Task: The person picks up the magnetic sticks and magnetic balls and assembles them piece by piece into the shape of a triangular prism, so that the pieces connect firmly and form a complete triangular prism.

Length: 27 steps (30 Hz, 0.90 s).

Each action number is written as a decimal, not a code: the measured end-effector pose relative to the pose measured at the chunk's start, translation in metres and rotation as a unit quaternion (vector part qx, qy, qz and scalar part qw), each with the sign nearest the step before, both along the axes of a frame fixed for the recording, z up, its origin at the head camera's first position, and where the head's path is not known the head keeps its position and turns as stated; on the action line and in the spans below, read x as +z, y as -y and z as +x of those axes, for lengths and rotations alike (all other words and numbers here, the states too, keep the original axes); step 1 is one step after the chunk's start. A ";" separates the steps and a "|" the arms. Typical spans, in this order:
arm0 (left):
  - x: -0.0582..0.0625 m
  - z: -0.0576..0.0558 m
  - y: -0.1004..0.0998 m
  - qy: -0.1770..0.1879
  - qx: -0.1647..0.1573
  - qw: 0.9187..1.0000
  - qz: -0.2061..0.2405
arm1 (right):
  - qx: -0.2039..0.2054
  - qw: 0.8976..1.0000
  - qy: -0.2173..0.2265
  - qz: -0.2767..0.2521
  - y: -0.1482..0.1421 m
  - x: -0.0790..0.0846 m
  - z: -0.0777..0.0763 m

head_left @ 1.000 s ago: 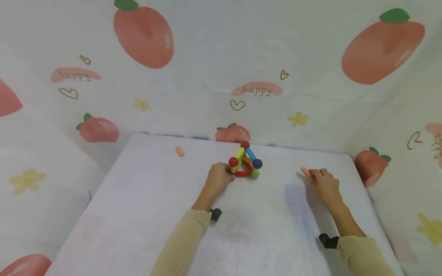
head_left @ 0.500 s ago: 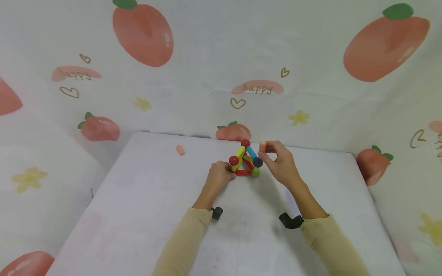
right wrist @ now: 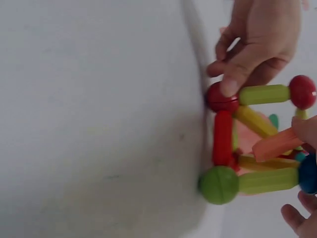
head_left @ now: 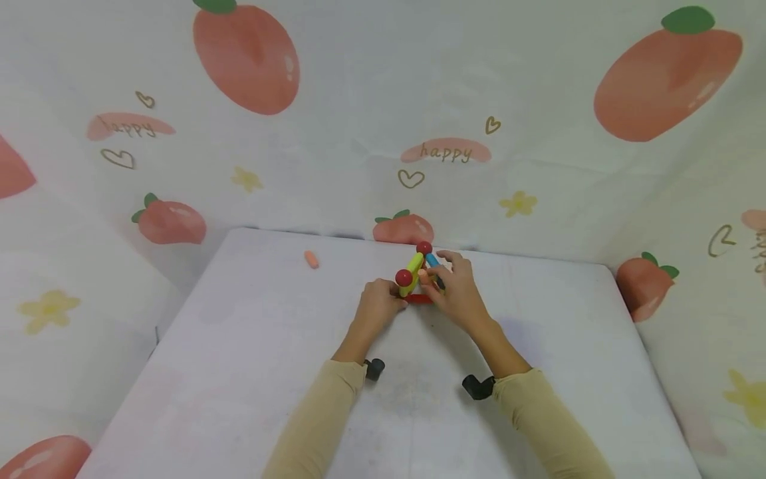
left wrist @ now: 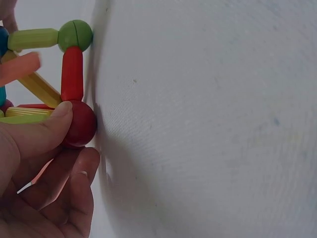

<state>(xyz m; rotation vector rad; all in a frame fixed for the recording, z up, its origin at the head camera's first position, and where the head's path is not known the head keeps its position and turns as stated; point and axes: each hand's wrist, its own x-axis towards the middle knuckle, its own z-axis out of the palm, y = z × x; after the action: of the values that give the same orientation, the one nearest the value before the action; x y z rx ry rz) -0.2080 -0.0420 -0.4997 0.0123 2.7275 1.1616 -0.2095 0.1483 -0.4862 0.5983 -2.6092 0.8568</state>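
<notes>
Furthest left of the toy frame (head_left: 419,276) we see a loose orange stick (head_left: 311,259) lying by itself on the worktop (head_left: 239,372), well apart from the frame and towards the back edge. The frame itself, a small build of coloured sticks and balls, stands near the back middle of the worktop. Our left hand (head_left: 377,307) sits against the frame's left lower corner: in the left wrist view its thumb presses on the red ball (left wrist: 79,124) there and the fingers curl under it, so it grips that corner. From this ball a red stick (left wrist: 72,73) runs along the worktop to a green ball (left wrist: 75,35), and a light green stick (head_left: 411,273) climbs to a second red ball (head_left: 424,248) at the top of the frame. A yellow stick (right wrist: 255,121) crosses inside the frame.

Right of the frame's centre, our right hand (head_left: 457,293) covers the frame's right side. Its fingers pinch an orange stick (right wrist: 277,144), which the right wrist view shows slanting into the frame between the yellow stick and the lower green stick (right wrist: 267,181). A blue ball (right wrist: 308,173) shows at that hand's edge, just beside its fingertips. A blue stick (head_left: 432,261) slopes down from the top red ball towards the right hand.

Beige sleeves (head_left: 317,426) cover both forearms. Behind the frame hangs a cloth printed with peaches (head_left: 245,60).
</notes>
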 end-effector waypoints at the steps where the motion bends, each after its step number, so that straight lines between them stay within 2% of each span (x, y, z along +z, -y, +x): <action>1: 0.001 0.000 0.000 0.001 0.002 1.000 0.001 | -0.003 1.000 -0.004 0.008 0.000 -0.002 0.000; 9: 0.002 0.000 0.000 0.012 0.007 1.000 0.007 | -0.029 0.994 -0.042 0.096 0.003 -0.004 0.000; 14: 0.002 0.000 -0.001 0.009 0.004 1.000 0.002 | -0.037 0.988 -0.076 0.127 0.007 -0.003 0.001; 18: 0.003 0.000 -0.002 0.003 -0.002 1.000 -0.009 | -0.041 0.986 -0.083 0.141 0.008 -0.005 0.002; 21: 0.002 0.001 -0.003 -0.006 -0.005 1.000 -0.013 | -0.033 0.991 -0.067 0.110 0.005 -0.008 0.002; 23: 0.001 0.001 -0.002 -0.010 -0.001 1.000 -0.010 | -0.027 0.996 -0.050 0.069 0.001 -0.011 0.003; 25: 0.000 0.001 -0.002 -0.014 -0.001 1.000 -0.008 | -0.030 0.999 -0.009 0.018 -0.005 -0.015 0.005; 27: 0.001 0.001 -0.001 -0.012 0.003 1.000 -0.005 | -0.041 0.997 0.055 -0.027 -0.011 -0.019 0.006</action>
<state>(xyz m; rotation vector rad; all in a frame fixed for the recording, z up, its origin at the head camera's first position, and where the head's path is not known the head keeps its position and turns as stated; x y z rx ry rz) -0.2066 -0.0406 -0.4987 0.0175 2.7562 1.1574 -0.2033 0.1598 -0.5057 0.4387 -2.6788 0.9553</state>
